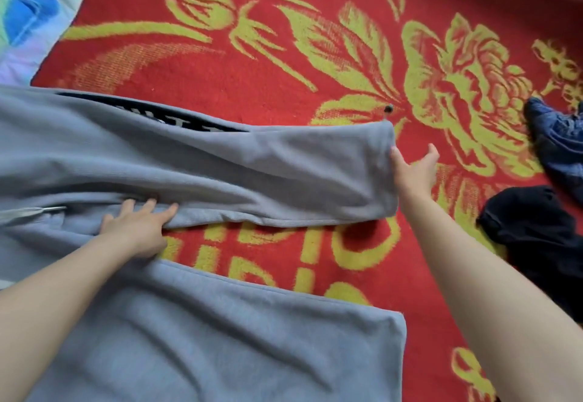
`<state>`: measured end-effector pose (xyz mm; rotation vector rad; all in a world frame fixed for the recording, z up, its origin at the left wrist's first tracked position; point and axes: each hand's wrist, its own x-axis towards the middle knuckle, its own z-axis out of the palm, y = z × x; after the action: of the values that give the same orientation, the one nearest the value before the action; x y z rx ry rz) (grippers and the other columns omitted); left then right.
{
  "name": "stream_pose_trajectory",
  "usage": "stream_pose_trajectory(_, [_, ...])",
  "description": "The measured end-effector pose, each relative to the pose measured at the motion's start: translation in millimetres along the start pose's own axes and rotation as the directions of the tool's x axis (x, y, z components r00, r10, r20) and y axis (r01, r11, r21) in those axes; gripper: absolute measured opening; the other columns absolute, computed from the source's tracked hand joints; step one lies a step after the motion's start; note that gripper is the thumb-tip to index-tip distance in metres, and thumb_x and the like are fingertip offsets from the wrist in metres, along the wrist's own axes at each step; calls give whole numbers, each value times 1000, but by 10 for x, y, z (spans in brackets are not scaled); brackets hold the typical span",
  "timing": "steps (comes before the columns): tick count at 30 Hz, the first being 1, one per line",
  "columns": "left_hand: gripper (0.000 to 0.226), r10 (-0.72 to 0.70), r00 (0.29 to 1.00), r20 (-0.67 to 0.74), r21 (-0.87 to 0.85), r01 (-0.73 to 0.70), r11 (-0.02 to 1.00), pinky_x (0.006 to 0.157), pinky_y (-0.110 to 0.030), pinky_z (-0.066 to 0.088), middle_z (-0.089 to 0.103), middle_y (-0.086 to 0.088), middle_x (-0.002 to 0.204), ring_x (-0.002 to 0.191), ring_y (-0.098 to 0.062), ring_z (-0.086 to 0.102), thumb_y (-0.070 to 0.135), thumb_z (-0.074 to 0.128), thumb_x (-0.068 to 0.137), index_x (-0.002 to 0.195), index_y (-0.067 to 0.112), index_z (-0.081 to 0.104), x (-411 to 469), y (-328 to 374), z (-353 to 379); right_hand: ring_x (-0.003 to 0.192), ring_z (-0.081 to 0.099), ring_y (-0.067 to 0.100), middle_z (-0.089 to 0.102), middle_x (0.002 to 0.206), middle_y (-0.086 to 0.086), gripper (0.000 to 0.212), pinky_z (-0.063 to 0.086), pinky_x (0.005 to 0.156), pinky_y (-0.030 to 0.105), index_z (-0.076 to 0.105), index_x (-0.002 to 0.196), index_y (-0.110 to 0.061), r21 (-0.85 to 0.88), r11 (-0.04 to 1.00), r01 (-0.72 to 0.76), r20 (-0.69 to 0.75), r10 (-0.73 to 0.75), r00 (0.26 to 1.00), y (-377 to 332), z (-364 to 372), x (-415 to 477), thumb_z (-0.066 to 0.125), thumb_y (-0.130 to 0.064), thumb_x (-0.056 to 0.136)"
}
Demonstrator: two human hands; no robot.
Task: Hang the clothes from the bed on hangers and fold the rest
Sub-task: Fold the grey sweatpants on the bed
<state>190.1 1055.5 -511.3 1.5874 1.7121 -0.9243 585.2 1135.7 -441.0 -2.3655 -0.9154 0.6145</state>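
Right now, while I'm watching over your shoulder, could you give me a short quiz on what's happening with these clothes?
1. True or false: the left hand lies flat on the grey garment.
2. The right hand touches: A the grey garment's far hem; B a hanger; C a shoe.
3. Fill in: the blanket underneath is red and ____.
Key: 1 true; 2 A; 3 yellow.

Grey fleece garment (220, 168), black band (151, 118) with white lettering. Red bedspread (220, 86), yellow-green flower pattern. Blue denim garment (558, 136). Black garment (536, 228). Pale cloth (28, 23), blue and lilac blotches.
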Motion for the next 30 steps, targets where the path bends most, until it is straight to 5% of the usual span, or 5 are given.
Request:
stream_pose_trajectory(5, [74, 9, 998, 67, -24, -8, 1000, 113, -50, 18, -10, 7, 158, 145, -28, -4, 30, 41, 88, 145, 48, -4, 27, -15, -21, 131, 36, 34, 39, 141, 19, 62, 31, 107, 42, 35, 141, -6, -310, 950, 30, 228, 43, 973, 605, 172, -267, 57, -32, 89])
stream_pose_trajectory(15, [73, 40, 990, 134, -22, -38, 999, 111, -57, 11, -11, 5, 158, 144, -32, -7, 38, 44, 90, 145, 48, -3, 91, -41, -70, 128, 42, 28, 40, 145, 4, 69, 34, 105, 39, 20, 148, -18, 43, 951, -306, 86, 301, 950, 746, 479, -311, 56, -26, 90])
stream_pose_trajectory(19, [75, 34, 994, 106, -43, -29, 999, 111, -55, 14, -9, 5, 159, 145, -30, -5, 37, 48, 89, 146, 47, -1, 63, -50, -75, 82, 50, 21, 53, 107, 9, 30, 41, 78, 34, 42, 113, -17, 105, 909, -404, 122, 391, 912, 693, 401, -187, 55, -14, 86])
stream_pose_trajectory(25, [33, 196, 781, -593, 66, -195, 978, 66, -51, 48, 64, -25, 102, 85, -46, 58, -1, 57, 70, 100, 5, 71, -197, -16, 198, 59, 49, 19, 50, 76, 5, 26, 42, 56, 29, 36, 73, -21, 217, 905, -365, 139, 342, 929, 755, 292, -140, 50, -7, 89])
stream_pose_trajectory(30, [29, 300, 603, -739, 103, -339, 935, 43, -36, 44, 58, -19, 63, 53, -34, 57, 8, 39, 69, 68, 0, 68, -302, 139, 174, 55, 49, 14, 47, 71, 4, 31, 43, 36, 16, 36, 71, -21, 341, 917, -207, -62, 242, 968, 718, -114, 129, 51, 2, 84])
